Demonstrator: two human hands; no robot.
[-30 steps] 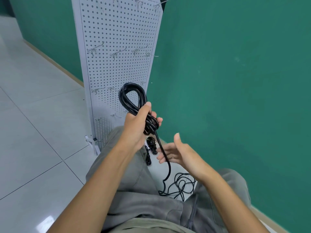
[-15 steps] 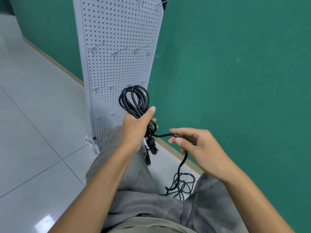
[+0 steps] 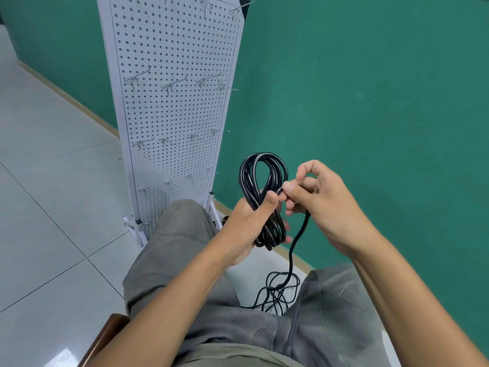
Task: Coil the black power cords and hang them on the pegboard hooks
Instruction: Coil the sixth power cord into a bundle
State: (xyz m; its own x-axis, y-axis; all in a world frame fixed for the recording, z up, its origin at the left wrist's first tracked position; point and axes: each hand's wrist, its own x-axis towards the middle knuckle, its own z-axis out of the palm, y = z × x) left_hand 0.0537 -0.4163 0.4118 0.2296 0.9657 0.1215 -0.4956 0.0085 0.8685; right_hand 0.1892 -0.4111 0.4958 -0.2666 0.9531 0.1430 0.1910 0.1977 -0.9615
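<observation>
**Cord half coiled in both hands, in front of the pegboard**

Head view: the left hand (image 3: 246, 221) grips a bundle of black cord (image 3: 262, 192) around its middle, thumb pressed across the front of the loops. The top of the coil rises above the fist as a rounded loop, and the bottom ends of the loops hang out just below the fingers. The right hand (image 3: 325, 205) is just beside it, fingers curled, pinching a strand of the same cord where it meets the bundle near the left thumb. From under the right hand the loose part of the cord (image 3: 293, 250) drops between the knees to a tangled heap on the floor (image 3: 277, 292).

The person sits in grey trousers (image 3: 172, 250), with a brown chair edge (image 3: 108, 329) showing at the lower left. The white pegboard (image 3: 174, 107) stands upright on its feet on the pale tiled floor (image 3: 53, 207), just beyond the left knee and against a green wall (image 3: 370, 102). Rows of metal hooks (image 3: 172, 84) stick out of the board; none of those in sight carries a cord. A small dark object lies by the foot of the board, mostly hidden behind the left hand.
</observation>
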